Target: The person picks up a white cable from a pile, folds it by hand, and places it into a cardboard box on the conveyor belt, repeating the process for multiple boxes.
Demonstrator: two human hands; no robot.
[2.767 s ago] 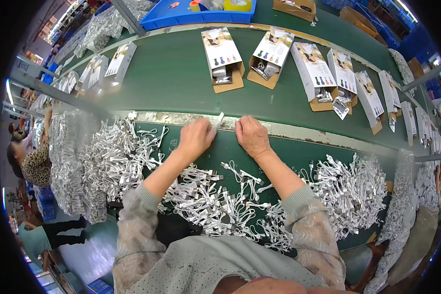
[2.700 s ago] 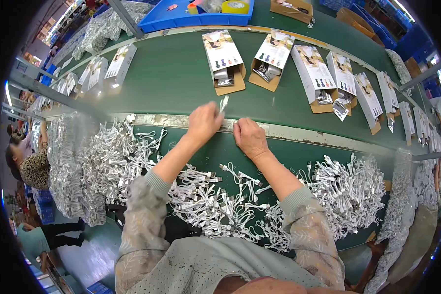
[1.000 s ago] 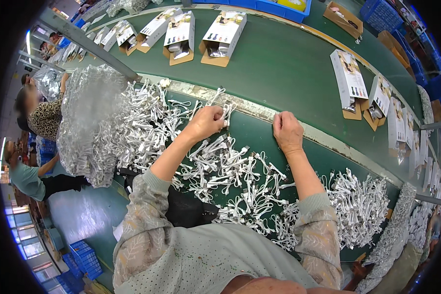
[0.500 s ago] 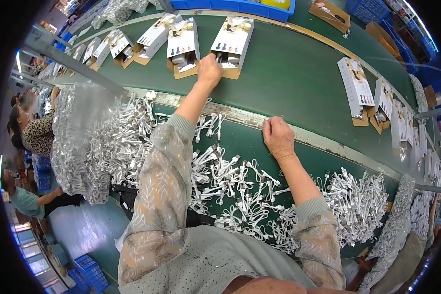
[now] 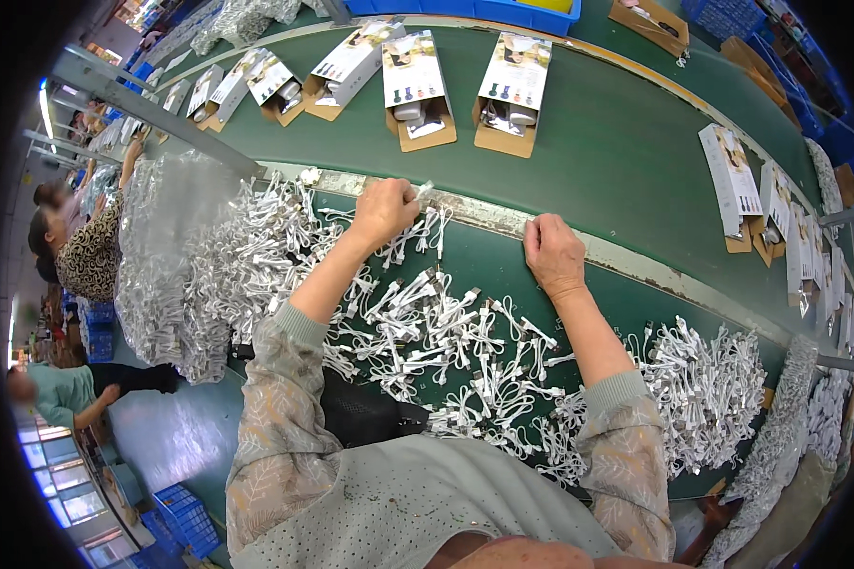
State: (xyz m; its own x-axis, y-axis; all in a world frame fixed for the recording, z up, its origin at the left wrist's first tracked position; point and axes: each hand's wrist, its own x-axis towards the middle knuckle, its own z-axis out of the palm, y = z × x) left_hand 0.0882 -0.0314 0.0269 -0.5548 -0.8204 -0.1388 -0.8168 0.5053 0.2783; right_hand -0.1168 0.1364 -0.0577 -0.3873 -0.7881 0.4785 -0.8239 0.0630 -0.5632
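Note:
My left hand (image 5: 384, 211) is closed just short of the metal ledge (image 5: 489, 216), above the near-side cables. A small translucent piece (image 5: 425, 192) shows at its fingertips; whether it is gripped or lies on the ledge is unclear. My right hand (image 5: 554, 254) rests closed against the same ledge, its fingers curled under so that any contents are hidden. Beyond the ledge, a white printed box (image 5: 416, 81) and another box (image 5: 516, 76) lie with brown flaps open towards me, white and silvery items inside. Loose white USB cables (image 5: 436, 322) are scattered between my forearms.
A dense cable heap (image 5: 702, 398) lies at right, another (image 5: 247, 247) at left beside clear plastic bags (image 5: 161, 275). More open boxes line the green belt (image 5: 617, 142) on both sides. A metal post (image 5: 161, 114) slants at left. Co-workers sit at far left.
My left hand has drawn back from the open boxes to the near ledge. My right hand stays closed by the ledge. The view has shifted slightly.

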